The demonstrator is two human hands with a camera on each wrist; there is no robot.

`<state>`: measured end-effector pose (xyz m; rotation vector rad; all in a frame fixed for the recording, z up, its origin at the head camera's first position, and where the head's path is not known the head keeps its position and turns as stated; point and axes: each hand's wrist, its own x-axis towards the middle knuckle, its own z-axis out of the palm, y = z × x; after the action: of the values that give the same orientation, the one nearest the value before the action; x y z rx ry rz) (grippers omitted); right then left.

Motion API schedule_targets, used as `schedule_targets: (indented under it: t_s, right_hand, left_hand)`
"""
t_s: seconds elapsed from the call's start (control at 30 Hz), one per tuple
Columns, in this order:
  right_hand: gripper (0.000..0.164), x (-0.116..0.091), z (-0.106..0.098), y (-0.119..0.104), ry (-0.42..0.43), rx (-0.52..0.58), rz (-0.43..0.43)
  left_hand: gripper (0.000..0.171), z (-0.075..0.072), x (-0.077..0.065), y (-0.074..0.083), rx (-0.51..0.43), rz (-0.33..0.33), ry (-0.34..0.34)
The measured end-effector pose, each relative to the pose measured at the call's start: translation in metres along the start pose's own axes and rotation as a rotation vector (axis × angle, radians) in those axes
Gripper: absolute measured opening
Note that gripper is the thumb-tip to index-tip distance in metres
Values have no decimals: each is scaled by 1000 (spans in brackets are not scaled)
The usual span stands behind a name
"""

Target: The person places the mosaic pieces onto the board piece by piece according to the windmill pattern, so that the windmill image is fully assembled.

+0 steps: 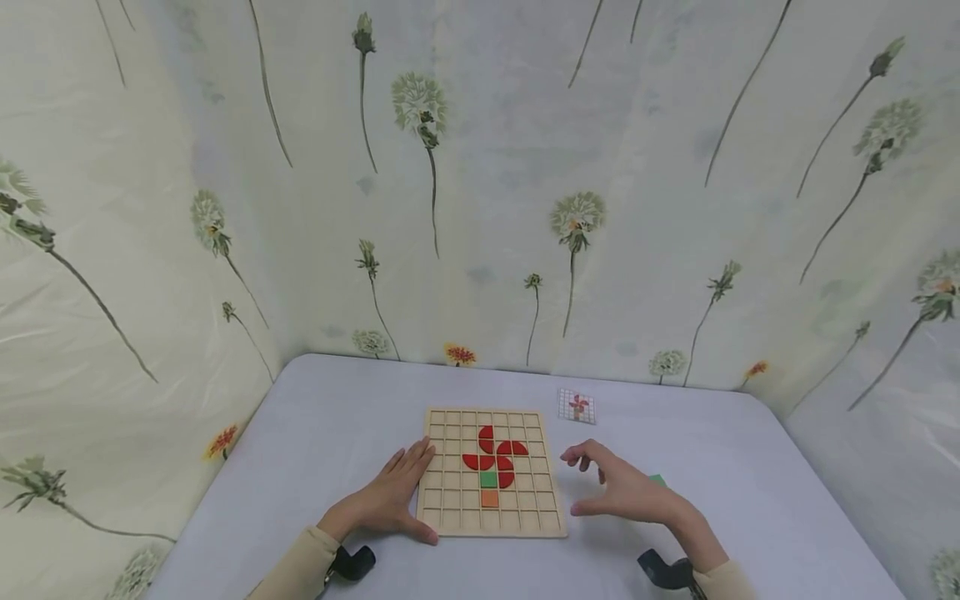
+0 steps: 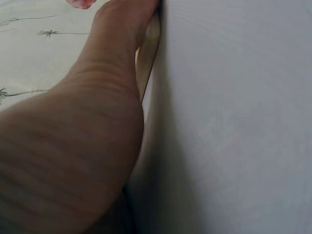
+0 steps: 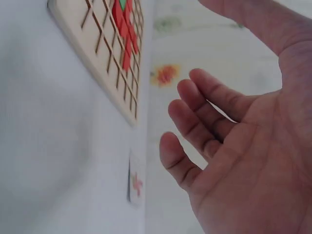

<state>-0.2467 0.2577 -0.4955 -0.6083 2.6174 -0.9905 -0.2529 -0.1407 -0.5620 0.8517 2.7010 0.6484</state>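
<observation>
A square wooden grid board [image 1: 457, 522] lies on the table, holding several red quarter-round pieces [image 1: 513, 448] set as a pinwheel. Below them in the same column sit a green square [image 1: 489, 480] and an orange square [image 1: 490, 498]. My left hand [image 1: 390, 493] rests along the board's left edge, its fingers straight and fingertips on the rim. To the right of the board my right hand [image 1: 626, 487] hovers with nothing in it, fingers loosely bent and thumb apart. In the right wrist view its palm [image 3: 258, 151] shows bare.
Behind the board, to the right, lies a small pattern card [image 1: 577, 406] printed with a red pinwheel on a grid. A green piece [image 1: 657, 480] shows partly behind the right hand. A flower-printed curtain [image 1: 480, 208] stands around the white table [image 1: 337, 408].
</observation>
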Motion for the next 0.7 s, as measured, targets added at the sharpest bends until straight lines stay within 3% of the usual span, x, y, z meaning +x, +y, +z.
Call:
schedule_targets:
  t_s: [0.33,0.7]
  right_hand:
    - [63,-41,-43,63,60,30,114]
    - [64,-53,-51,118,122,15,193]
  left_hand:
    - [133,0,0,0,6,8,7]
    - [134,2,1,-1,10,12,11]
